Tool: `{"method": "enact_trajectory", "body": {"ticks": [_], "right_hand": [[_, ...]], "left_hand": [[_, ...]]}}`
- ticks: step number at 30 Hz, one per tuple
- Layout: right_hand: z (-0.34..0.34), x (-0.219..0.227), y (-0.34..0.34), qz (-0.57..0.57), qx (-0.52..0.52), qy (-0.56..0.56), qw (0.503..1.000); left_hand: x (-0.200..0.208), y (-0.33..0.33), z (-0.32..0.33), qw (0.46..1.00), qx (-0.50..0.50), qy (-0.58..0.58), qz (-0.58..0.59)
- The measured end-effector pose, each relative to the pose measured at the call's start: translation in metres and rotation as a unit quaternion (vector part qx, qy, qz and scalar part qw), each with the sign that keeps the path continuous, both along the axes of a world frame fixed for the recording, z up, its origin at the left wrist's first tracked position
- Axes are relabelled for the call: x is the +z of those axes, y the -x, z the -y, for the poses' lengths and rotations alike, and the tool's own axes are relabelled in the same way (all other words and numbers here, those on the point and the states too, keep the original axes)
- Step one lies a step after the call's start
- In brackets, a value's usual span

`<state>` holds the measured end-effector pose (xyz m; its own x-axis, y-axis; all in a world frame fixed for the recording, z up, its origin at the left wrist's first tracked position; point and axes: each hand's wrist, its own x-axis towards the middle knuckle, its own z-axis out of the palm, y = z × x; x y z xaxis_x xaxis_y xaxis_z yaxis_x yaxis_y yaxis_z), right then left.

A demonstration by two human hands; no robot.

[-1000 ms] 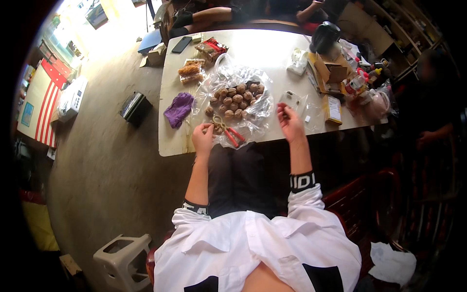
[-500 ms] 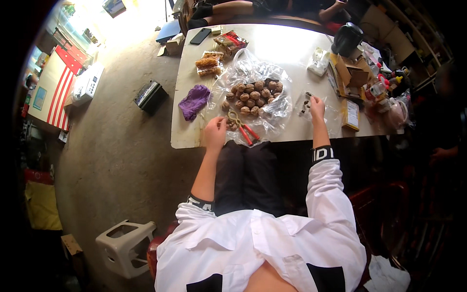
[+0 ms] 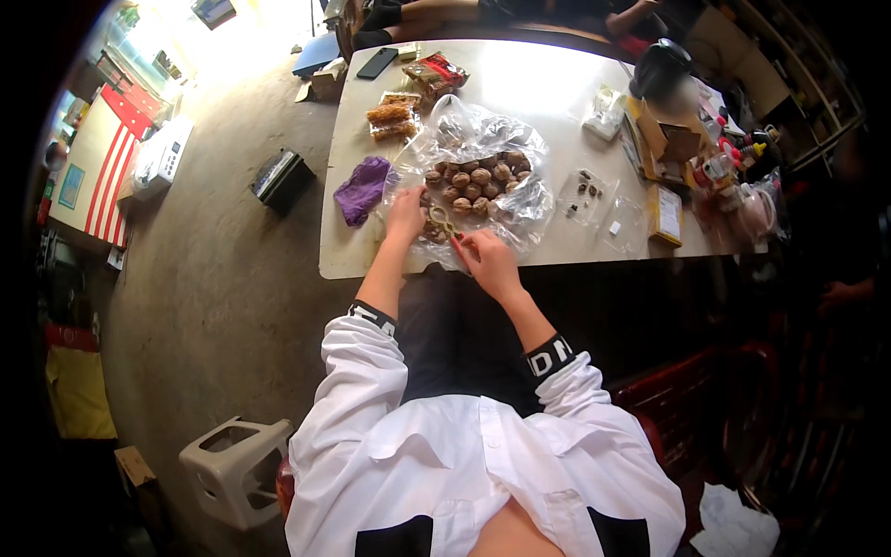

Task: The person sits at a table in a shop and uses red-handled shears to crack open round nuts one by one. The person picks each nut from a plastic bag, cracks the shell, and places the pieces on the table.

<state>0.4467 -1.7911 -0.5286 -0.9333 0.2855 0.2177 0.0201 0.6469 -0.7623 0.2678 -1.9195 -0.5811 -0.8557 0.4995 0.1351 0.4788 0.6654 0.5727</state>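
A clear plastic bag lies spread open on the table with a heap of walnuts in it. My left hand is at the bag's left edge, its fingers closed round a walnut that they mostly hide. At the bag's near edge my right hand is closed on the red handles of a nutcracker. The nutcracker's pale metal jaws point away and to the left, over broken shell pieces. Several small dark pieces lie on clear plastic to the right.
A purple cloth lies left of the bag. Snack packets and a phone are beyond it. On the right stand a yellow box, an open carton and bottles. Another person's legs show past the far edge.
My right hand has left the small pieces on the right and come over to the nutcracker handles. My left hand has moved slightly up, to the walnut at the bag's left edge.
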Motion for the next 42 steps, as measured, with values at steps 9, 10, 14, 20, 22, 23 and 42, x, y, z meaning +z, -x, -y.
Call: {"method": "enact_trajectory", "body": {"ticks": [9, 10, 14, 20, 22, 23, 42], "right_hand": [[0.016, -0.032, 0.017, 0.089, -0.064, -0.194, 0.975], [0.021, -0.034, 0.020, 0.095, -0.055, -0.205, 0.973], [0.006, -0.038, 0.028, 0.097, -0.053, -0.142, 0.984], [-0.012, -0.024, 0.030, 0.247, 0.019, 0.357, 0.901], [-0.007, -0.014, 0.022, 0.213, 0.021, 0.422, 0.881], [-0.005, -0.008, 0.018, 0.196, 0.021, 0.454, 0.869], [0.002, 0.053, -0.009, 0.238, 0.207, 0.405, 0.858]], "left_hand": [[0.002, -0.052, 0.018, 0.944, 0.041, -0.260, 0.197], [-0.028, -0.053, 0.026, 0.931, 0.063, -0.301, 0.195], [-0.019, -0.072, 0.021, 0.903, 0.051, -0.359, 0.231], [-0.004, -0.075, 0.024, 0.870, 0.083, -0.401, 0.273], [0.006, -0.077, 0.024, 0.864, 0.091, -0.410, 0.276], [0.013, -0.079, 0.024, 0.861, 0.095, -0.414, 0.279], [0.069, -0.088, 0.031, 0.833, 0.018, -0.520, 0.187]]}}
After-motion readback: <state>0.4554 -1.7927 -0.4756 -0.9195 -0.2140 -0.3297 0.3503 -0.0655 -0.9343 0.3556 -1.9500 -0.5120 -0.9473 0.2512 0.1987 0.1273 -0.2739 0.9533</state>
